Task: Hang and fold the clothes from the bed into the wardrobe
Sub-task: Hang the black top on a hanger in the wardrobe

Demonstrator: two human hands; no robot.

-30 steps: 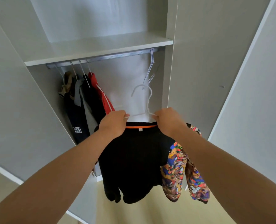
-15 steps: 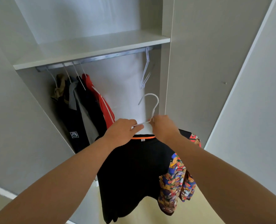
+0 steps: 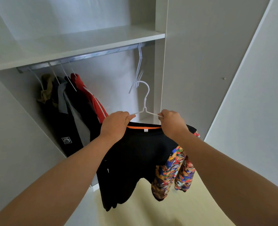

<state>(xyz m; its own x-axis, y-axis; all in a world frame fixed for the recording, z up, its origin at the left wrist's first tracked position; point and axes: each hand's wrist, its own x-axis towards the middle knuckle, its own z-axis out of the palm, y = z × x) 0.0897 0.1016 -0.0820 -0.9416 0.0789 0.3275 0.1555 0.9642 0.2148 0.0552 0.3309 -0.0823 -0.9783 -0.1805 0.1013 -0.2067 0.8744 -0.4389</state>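
In the head view, a black top (image 3: 140,149) is held on a white hanger (image 3: 145,101) below the wardrobe rail (image 3: 86,56). The hanger's arms are pinched by the left hand (image 3: 115,126) and the right hand (image 3: 172,123). At the rail's left end, other garments (image 3: 73,108) are hung.

One sweatshirt (image 3: 135,154): black body, orange neck band (image 3: 144,127), sleeves (image 3: 172,173) in busy multicolour cartoon print. One hanger (image 3: 144,101): white. On the silver rail (image 3: 86,56): red jacket (image 3: 92,98) with white stripes; black garment (image 3: 60,128) with white square badge; olive garment (image 3: 46,88). The wardrobe (image 3: 192,62): pale grey. The floor (image 3: 167,212): pale yellow.
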